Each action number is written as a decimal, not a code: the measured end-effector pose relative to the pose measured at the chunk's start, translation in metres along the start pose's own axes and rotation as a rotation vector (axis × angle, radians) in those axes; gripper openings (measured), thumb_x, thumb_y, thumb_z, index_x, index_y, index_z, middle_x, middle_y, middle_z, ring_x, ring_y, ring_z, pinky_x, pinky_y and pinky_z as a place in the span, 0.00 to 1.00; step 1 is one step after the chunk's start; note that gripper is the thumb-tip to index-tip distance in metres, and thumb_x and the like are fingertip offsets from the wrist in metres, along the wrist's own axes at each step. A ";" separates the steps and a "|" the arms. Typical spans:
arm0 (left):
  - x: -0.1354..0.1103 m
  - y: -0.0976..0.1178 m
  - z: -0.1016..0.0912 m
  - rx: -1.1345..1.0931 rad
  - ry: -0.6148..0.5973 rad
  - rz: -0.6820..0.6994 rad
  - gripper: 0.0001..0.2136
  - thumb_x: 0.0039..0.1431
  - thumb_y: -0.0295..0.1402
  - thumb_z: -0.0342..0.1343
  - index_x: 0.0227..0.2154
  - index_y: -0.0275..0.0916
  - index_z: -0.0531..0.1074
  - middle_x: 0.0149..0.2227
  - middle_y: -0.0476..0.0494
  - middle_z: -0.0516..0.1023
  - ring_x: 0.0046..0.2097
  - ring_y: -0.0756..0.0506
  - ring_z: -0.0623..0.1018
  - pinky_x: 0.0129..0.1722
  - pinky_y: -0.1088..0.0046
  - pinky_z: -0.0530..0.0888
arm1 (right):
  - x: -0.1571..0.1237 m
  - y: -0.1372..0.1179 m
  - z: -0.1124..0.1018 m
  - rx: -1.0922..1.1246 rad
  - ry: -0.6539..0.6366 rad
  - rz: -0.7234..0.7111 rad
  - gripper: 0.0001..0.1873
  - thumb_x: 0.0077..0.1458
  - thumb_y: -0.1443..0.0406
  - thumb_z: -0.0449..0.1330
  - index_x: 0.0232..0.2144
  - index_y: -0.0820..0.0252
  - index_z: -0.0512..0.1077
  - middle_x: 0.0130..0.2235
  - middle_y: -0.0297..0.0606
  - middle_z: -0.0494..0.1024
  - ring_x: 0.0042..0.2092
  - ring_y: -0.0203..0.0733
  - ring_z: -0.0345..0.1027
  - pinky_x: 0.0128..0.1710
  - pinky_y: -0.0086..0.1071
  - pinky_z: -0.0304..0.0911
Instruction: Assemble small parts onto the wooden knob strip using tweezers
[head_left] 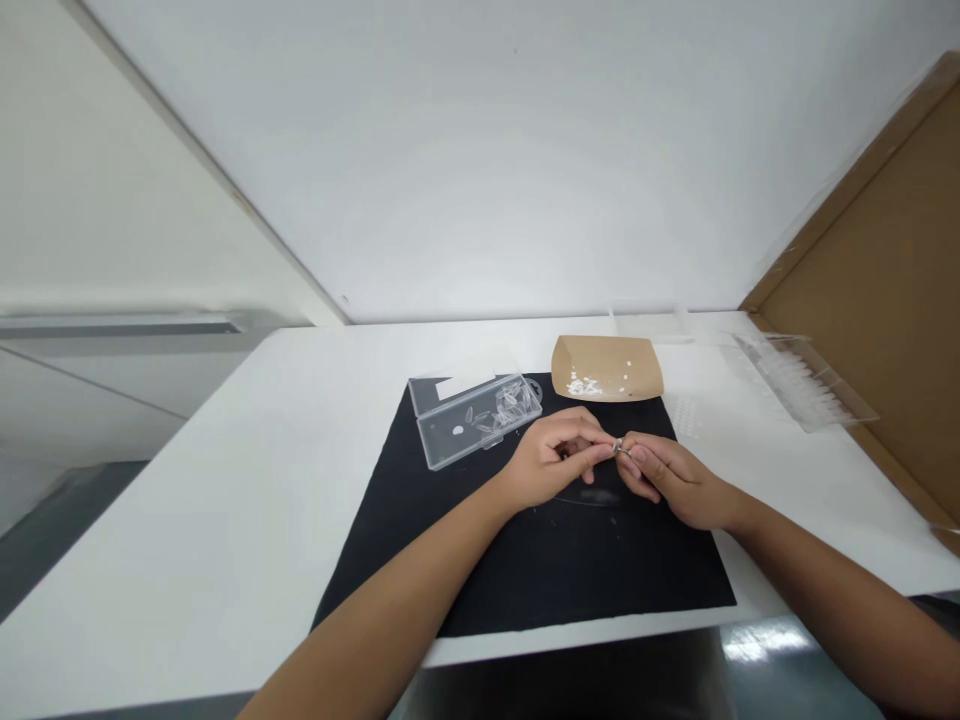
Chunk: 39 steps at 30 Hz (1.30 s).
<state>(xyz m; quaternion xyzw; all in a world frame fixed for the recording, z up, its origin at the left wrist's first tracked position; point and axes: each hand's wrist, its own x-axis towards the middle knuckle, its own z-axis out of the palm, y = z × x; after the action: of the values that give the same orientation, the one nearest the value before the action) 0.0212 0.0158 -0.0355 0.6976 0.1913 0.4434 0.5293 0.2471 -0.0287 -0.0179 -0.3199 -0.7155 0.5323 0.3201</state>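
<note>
At frame centre, the left hand (551, 462) and right hand (675, 480) meet fingertip to fingertip, both pinching a tiny silvery piece (619, 447) above a black square mat (525, 570). Just behind them lie an open clear plastic box (472, 415) of clear bits, near the left knuckles, and a brown paper tray (607, 365) holding white specks.

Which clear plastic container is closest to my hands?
The open box on the far left corner of the mat, just beyond the left hand. The other clear tray sits far right, off the mat.
</note>
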 end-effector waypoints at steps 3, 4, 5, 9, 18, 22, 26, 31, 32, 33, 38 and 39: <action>0.000 0.000 0.000 0.033 0.029 0.079 0.10 0.66 0.35 0.66 0.45 0.35 0.82 0.40 0.42 0.78 0.25 0.56 0.80 0.23 0.84 0.74 | 0.001 0.001 0.001 0.153 -0.028 0.030 0.22 0.76 0.49 0.45 0.33 0.55 0.61 0.24 0.25 0.62 0.26 0.35 0.52 0.31 0.33 0.53; 0.000 0.001 0.000 0.052 0.027 0.119 0.10 0.65 0.34 0.67 0.46 0.36 0.82 0.41 0.41 0.78 0.25 0.56 0.80 0.24 0.83 0.74 | 0.002 0.001 0.002 0.196 -0.038 0.033 0.22 0.77 0.50 0.45 0.33 0.55 0.60 0.23 0.25 0.61 0.26 0.35 0.51 0.30 0.33 0.53; 0.000 0.003 0.000 0.076 0.017 0.161 0.10 0.64 0.32 0.68 0.47 0.37 0.82 0.42 0.41 0.79 0.26 0.56 0.79 0.25 0.82 0.75 | 0.002 0.000 0.002 0.232 -0.048 0.035 0.22 0.77 0.50 0.45 0.33 0.55 0.60 0.22 0.24 0.61 0.26 0.35 0.51 0.30 0.33 0.52; 0.000 0.010 0.001 0.195 -0.012 0.258 0.08 0.65 0.31 0.66 0.46 0.38 0.84 0.41 0.39 0.81 0.29 0.54 0.79 0.28 0.80 0.78 | 0.004 -0.001 0.004 0.347 -0.091 0.054 0.23 0.77 0.50 0.44 0.31 0.54 0.59 0.20 0.23 0.59 0.24 0.35 0.49 0.28 0.34 0.50; -0.004 0.006 0.000 0.242 -0.023 0.170 0.08 0.70 0.32 0.60 0.45 0.37 0.82 0.41 0.40 0.80 0.28 0.55 0.82 0.29 0.81 0.80 | -0.002 -0.007 -0.003 -0.259 0.041 0.022 0.21 0.77 0.53 0.45 0.37 0.56 0.68 0.29 0.31 0.69 0.29 0.36 0.60 0.32 0.33 0.57; -0.004 0.008 0.003 0.253 -0.018 0.160 0.07 0.71 0.31 0.60 0.44 0.36 0.81 0.40 0.43 0.79 0.26 0.56 0.81 0.28 0.82 0.78 | -0.002 -0.004 -0.010 -0.641 0.046 -0.132 0.15 0.76 0.57 0.48 0.40 0.56 0.70 0.35 0.35 0.73 0.35 0.39 0.65 0.36 0.34 0.58; -0.003 0.009 0.007 0.252 0.000 0.191 0.06 0.71 0.30 0.60 0.44 0.36 0.80 0.40 0.42 0.79 0.25 0.56 0.80 0.28 0.81 0.77 | -0.002 0.004 -0.013 -0.812 0.062 -0.267 0.11 0.75 0.60 0.51 0.41 0.56 0.70 0.34 0.35 0.73 0.34 0.40 0.64 0.35 0.34 0.56; -0.003 0.009 0.009 0.275 0.070 0.229 0.07 0.66 0.29 0.65 0.45 0.36 0.80 0.36 0.45 0.81 0.24 0.56 0.80 0.27 0.82 0.77 | 0.000 0.006 -0.010 -0.733 0.114 -0.337 0.11 0.75 0.62 0.49 0.39 0.56 0.69 0.34 0.36 0.74 0.34 0.40 0.66 0.35 0.34 0.58; -0.003 0.009 0.010 0.270 0.081 0.228 0.07 0.66 0.29 0.66 0.45 0.36 0.80 0.36 0.45 0.82 0.24 0.56 0.80 0.27 0.82 0.77 | 0.000 0.005 -0.008 -0.688 0.130 -0.322 0.13 0.75 0.62 0.48 0.39 0.56 0.69 0.33 0.35 0.74 0.34 0.40 0.66 0.35 0.34 0.59; -0.003 0.010 0.010 0.267 0.089 0.228 0.06 0.66 0.29 0.66 0.44 0.36 0.80 0.37 0.44 0.82 0.24 0.55 0.80 0.27 0.82 0.77 | 0.000 0.005 -0.007 -0.634 0.151 -0.298 0.14 0.76 0.62 0.48 0.38 0.55 0.69 0.33 0.35 0.73 0.33 0.40 0.66 0.35 0.33 0.59; -0.002 0.010 0.011 0.294 0.134 0.280 0.04 0.65 0.25 0.64 0.41 0.34 0.81 0.38 0.41 0.82 0.25 0.55 0.80 0.25 0.83 0.75 | -0.002 0.003 0.002 -0.371 0.218 -0.116 0.17 0.76 0.57 0.48 0.34 0.55 0.68 0.29 0.31 0.70 0.29 0.36 0.63 0.31 0.31 0.58; -0.001 0.009 0.011 0.302 0.147 0.294 0.04 0.65 0.25 0.64 0.40 0.34 0.81 0.37 0.41 0.82 0.25 0.55 0.80 0.25 0.83 0.75 | -0.002 0.004 0.003 -0.342 0.221 -0.092 0.18 0.76 0.57 0.48 0.34 0.55 0.68 0.28 0.30 0.69 0.28 0.35 0.62 0.30 0.31 0.57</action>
<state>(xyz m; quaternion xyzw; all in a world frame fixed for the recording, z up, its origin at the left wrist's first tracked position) 0.0278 0.0050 -0.0282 0.7554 0.1896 0.5317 0.3329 0.2464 -0.0313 -0.0227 -0.3929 -0.7700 0.3495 0.3615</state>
